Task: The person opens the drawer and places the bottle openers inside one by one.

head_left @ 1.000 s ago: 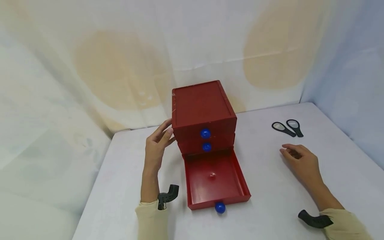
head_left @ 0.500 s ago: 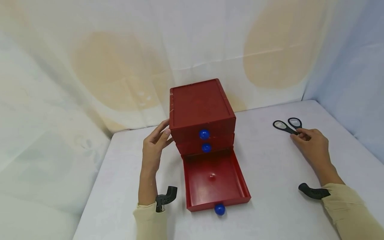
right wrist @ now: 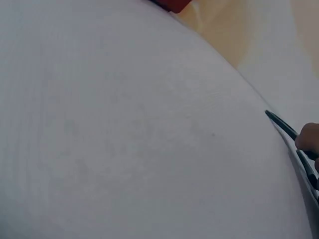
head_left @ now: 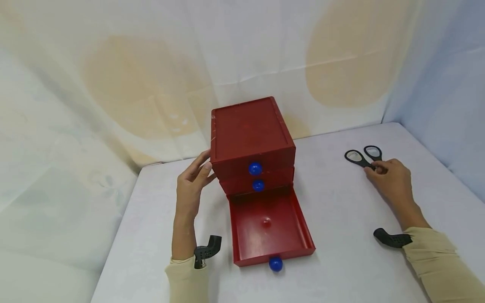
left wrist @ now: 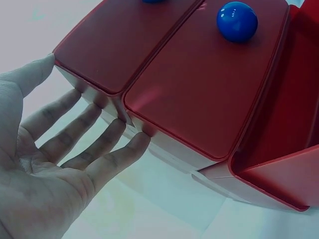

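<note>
A red drawer cabinet [head_left: 253, 130] with blue ball knobs stands in the middle of the table. Its bottom drawer [head_left: 265, 223] is pulled out and holds nothing. My left hand [head_left: 189, 189] touches the cabinet's left side; in the left wrist view its fairly straight fingertips [left wrist: 139, 142] lie along the side wall, thumb near the front corner. Two small black magnifying glasses lie to the right: a left one [head_left: 354, 156] and a right one [head_left: 373, 152]. My right hand [head_left: 394, 181] pinches the left magnifying glass by its handle. The right one's handle is partly hidden behind the fingers.
The white-covered table [head_left: 333, 219] stretches between the drawer and my right arm. A pale patterned cloth [head_left: 257, 46] hangs behind it, with more cloth on both sides. A black curved mount [head_left: 208, 250] juts from the left wrist, another [head_left: 392, 238] from the right.
My right hand has moved forward and right to the magnifying glasses and taken hold of one by the handle. The left hand stays at the cabinet. The head view has shifted slightly.
</note>
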Available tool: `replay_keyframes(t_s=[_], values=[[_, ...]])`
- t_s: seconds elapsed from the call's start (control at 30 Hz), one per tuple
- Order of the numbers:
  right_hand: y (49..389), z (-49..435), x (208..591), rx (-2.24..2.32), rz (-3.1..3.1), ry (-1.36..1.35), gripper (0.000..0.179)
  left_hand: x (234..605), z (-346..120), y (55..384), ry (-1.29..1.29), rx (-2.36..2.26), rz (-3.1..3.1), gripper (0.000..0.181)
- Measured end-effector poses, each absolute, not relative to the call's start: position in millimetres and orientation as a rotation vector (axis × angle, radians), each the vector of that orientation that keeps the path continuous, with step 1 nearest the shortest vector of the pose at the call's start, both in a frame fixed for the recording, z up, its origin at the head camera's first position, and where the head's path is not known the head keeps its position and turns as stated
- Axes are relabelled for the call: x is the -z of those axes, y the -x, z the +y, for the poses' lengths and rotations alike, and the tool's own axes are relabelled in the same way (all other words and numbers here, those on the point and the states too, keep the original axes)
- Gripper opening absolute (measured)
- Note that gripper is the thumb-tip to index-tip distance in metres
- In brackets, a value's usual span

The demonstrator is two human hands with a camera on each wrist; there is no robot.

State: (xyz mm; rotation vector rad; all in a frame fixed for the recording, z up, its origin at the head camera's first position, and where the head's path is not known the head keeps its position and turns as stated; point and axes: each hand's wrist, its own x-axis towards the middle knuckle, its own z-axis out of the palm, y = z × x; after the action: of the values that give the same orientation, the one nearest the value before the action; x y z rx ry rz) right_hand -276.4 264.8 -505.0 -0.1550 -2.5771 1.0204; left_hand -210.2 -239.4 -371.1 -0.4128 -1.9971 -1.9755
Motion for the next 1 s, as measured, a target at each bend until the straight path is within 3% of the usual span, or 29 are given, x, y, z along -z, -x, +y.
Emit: replay_keyframes(t_s=[1.0], values=[[229, 215, 511, -1.305, -2.238, 0.040, 0.019, 384, -252, 223, 0.370, 1.949, -2.034, 0.039]])
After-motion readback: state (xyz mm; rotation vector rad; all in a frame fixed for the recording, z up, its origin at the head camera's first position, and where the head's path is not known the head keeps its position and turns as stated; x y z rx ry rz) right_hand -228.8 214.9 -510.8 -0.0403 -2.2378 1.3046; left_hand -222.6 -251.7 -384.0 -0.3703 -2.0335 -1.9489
